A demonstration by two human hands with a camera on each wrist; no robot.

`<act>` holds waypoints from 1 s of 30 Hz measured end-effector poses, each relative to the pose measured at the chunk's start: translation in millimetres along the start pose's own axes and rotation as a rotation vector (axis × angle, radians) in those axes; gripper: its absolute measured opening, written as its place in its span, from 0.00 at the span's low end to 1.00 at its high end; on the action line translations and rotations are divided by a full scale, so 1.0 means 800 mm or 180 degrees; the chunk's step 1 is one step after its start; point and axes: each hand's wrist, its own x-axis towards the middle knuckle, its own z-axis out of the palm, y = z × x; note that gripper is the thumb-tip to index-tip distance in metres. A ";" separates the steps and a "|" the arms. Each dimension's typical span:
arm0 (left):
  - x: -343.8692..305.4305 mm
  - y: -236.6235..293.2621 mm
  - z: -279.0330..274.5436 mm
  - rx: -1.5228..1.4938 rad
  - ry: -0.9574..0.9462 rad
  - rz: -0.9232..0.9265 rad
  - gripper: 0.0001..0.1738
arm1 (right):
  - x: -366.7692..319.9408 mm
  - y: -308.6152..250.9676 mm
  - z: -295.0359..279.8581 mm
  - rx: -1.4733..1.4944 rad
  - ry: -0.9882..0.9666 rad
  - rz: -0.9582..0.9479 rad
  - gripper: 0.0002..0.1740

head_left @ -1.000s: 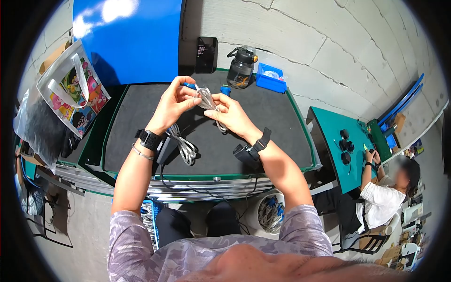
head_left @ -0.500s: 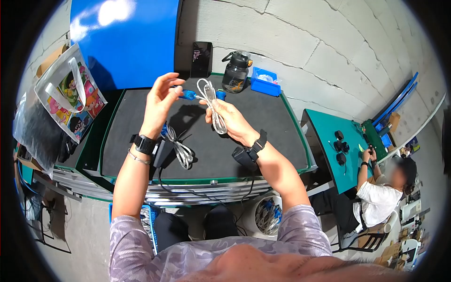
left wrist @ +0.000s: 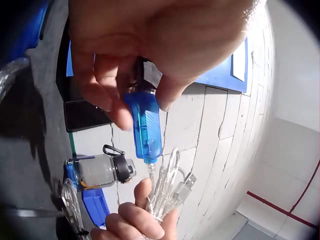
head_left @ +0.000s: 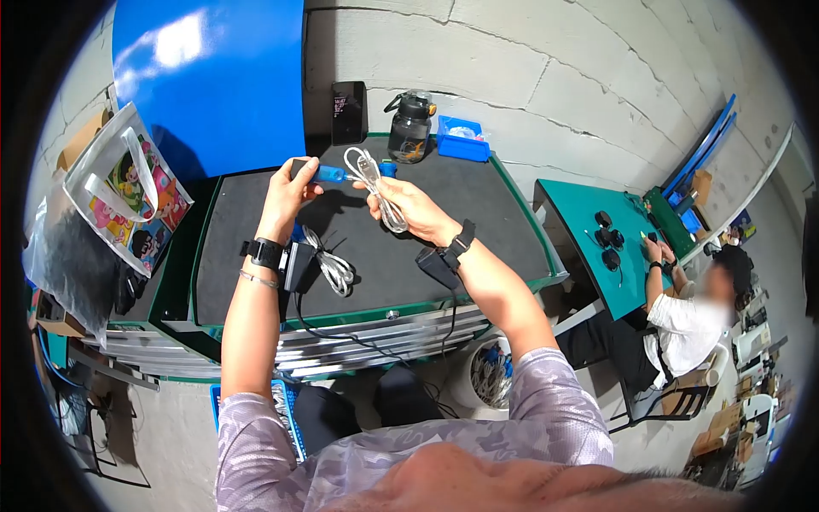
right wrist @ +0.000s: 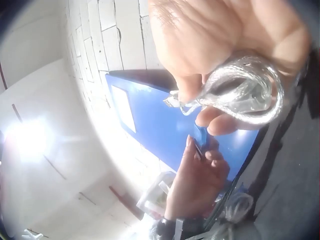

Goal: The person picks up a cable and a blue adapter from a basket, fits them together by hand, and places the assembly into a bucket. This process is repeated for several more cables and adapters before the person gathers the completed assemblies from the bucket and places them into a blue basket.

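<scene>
Blue translucent plastic marked the connector that the left hand pinched between its thumb and curled fingers, raised above the worktop toward its 11 o'clock corner. The right hand, near the left at its 3 o'clock, held the coiled silvery cable with its fingers wrapped round the loops. Only the left wrist view showed the thin lead running from the connector's lower end down into the coil. It also showed a metal USB plug poking out of the loops at 4 o'clock of the connector. Only the head view showed a second cable bundle lying on the worktop beside the left wrist, with a dark bottle and a blue bin at the 12 o'clock edge. The right wrist view showed the coil from beneath, clamped between thumb and fingers. Half a second earlier the left fingers had been spread loose beside the connector. A second earlier both hands had met on the coil.
</scene>
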 end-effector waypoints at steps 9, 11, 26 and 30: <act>-0.010 0.016 0.008 -0.0012 0.0019 0.0391 0.17 | 0.002 0.013 0.000 -0.0030 0.0278 0.0109 0.22; -0.013 0.019 0.010 -0.0064 -0.0018 0.0339 0.17 | 0.002 0.016 -0.003 0.0070 0.0295 0.0173 0.22; -0.008 0.006 0.006 -0.0389 -0.0229 0.0083 0.19 | 0.004 0.011 0.005 0.0895 -0.0038 0.0496 0.27; -0.004 -0.003 -0.001 0.0237 -0.0341 -0.0131 0.22 | 0.004 0.019 0.019 -0.0381 -0.0171 0.0621 0.21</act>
